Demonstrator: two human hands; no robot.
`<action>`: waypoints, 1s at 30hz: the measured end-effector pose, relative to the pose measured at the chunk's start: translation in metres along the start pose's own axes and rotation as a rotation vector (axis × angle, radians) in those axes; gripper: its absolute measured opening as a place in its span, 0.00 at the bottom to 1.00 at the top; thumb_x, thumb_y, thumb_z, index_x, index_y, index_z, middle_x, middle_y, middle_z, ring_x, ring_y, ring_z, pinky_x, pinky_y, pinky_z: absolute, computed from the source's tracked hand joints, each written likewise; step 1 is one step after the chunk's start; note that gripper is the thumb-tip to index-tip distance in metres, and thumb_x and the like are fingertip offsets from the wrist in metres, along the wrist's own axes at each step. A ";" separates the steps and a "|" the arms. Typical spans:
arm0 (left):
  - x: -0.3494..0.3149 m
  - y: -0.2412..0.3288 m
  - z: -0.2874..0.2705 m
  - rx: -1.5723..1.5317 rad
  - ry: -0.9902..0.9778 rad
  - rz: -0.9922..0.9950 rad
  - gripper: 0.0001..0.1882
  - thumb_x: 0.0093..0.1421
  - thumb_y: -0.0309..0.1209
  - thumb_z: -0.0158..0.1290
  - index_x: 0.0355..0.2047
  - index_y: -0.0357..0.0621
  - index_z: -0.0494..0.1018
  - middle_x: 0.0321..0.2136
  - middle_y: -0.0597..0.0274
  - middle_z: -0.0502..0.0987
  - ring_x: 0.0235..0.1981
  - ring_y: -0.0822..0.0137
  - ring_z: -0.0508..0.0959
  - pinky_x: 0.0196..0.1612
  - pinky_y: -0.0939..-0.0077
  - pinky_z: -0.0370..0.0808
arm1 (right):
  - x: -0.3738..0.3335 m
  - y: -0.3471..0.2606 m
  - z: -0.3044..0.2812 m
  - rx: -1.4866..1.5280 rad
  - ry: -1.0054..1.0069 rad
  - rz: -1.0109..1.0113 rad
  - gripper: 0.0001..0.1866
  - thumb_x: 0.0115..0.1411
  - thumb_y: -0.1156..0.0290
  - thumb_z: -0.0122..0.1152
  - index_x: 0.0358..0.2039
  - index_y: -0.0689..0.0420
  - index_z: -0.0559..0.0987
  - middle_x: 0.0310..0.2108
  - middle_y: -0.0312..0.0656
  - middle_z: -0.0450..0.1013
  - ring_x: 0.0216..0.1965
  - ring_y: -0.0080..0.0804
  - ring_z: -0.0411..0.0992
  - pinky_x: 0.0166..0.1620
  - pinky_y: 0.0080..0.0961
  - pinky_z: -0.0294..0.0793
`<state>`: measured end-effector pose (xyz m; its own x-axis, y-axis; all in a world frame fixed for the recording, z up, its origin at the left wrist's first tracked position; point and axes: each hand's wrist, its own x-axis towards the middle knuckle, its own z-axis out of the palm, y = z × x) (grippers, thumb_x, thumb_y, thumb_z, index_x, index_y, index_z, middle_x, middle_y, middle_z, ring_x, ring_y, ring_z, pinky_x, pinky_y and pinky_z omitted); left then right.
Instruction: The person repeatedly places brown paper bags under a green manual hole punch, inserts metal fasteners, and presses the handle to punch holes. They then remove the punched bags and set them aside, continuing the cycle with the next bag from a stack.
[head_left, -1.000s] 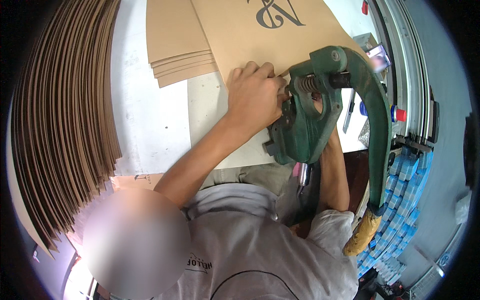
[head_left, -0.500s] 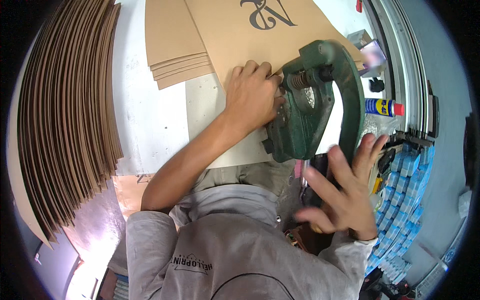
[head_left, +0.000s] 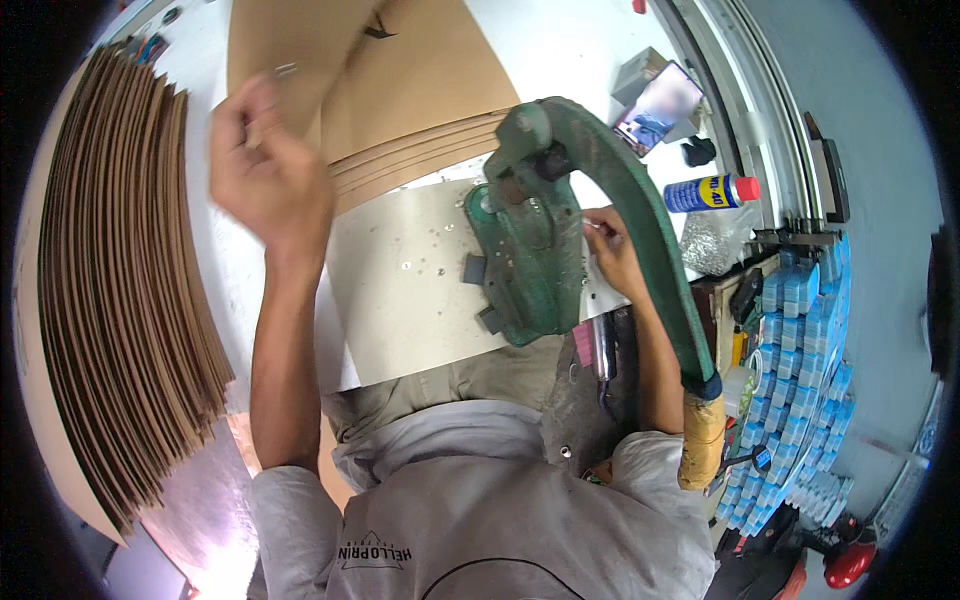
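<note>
Overlapping sheet: the brown sheet [head_left: 300,35] is at eleven o'clock, counting twelve as the table's far side, blurred, with a small bright metal spot near its lower part; in view it covers part of the fanned brown stack [head_left: 430,90] just before twelve.

Left hand: the left hand [head_left: 277,170] is up at ten o'clock, in front of the sheet's lower left edge, fingers curled in toward the thumb; from here I cannot tell whether they pinch the sheet.

Right hand: the right hand [head_left: 613,252] is between two and three, close by the press's right side, fingers bent near the thumb; I cannot tell what, if anything, they pinch.

Green press: the press [head_left: 535,275] stands about the middle, its long lever [head_left: 640,190] curving down to a yellow-wrapped handle [head_left: 702,445] at four.

Cream board: the board [head_left: 390,310] lies flat toward nine, left of the press, dotted with small specks and rings.

Table's right side: a phone [head_left: 660,108] leans by a grey box [head_left: 638,74] between one and two; a red-capped blue spray can [head_left: 703,194] lies at two, just above a clear bag of silvery bits [head_left: 710,245].

Outer edges: tall brown sheets [head_left: 130,300] packed in a row at nine, pale-blue bundles [head_left: 790,300] past three.
</note>
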<state>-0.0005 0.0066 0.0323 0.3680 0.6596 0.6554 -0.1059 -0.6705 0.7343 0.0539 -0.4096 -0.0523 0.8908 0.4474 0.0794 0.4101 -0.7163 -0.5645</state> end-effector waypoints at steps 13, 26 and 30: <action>-0.088 0.012 -0.003 -0.345 -0.680 -0.530 0.10 0.64 0.30 0.64 0.35 0.35 0.76 0.32 0.57 0.81 0.31 0.67 0.82 0.32 0.74 0.79 | 0.046 -0.068 0.032 0.450 -0.203 0.182 0.31 0.60 0.63 0.68 0.61 0.63 0.70 0.58 0.50 0.69 0.60 0.38 0.66 0.64 0.35 0.62; -0.005 -0.018 0.009 0.187 -1.191 0.077 0.22 0.54 0.17 0.56 0.51 0.45 0.75 0.55 0.53 0.79 0.53 0.49 0.80 0.54 0.57 0.79 | 0.064 -0.079 0.024 0.614 -0.244 0.284 0.21 0.65 0.65 0.65 0.55 0.61 0.77 0.48 0.44 0.76 0.49 0.30 0.76 0.48 0.26 0.78; -0.024 -0.019 0.014 0.085 -1.076 0.534 0.24 0.51 0.16 0.53 0.49 0.44 0.78 0.53 0.53 0.79 0.50 0.51 0.81 0.51 0.58 0.80 | 0.065 -0.107 0.040 1.089 -0.172 0.541 0.24 0.70 0.59 0.57 0.59 0.63 0.76 0.53 0.47 0.77 0.52 0.36 0.76 0.56 0.30 0.76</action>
<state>0.0055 -0.0013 0.0007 0.8826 -0.3019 0.3603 -0.4333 -0.8197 0.3746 0.0598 -0.2820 -0.0197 0.8242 0.3554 -0.4409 -0.4550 -0.0478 -0.8892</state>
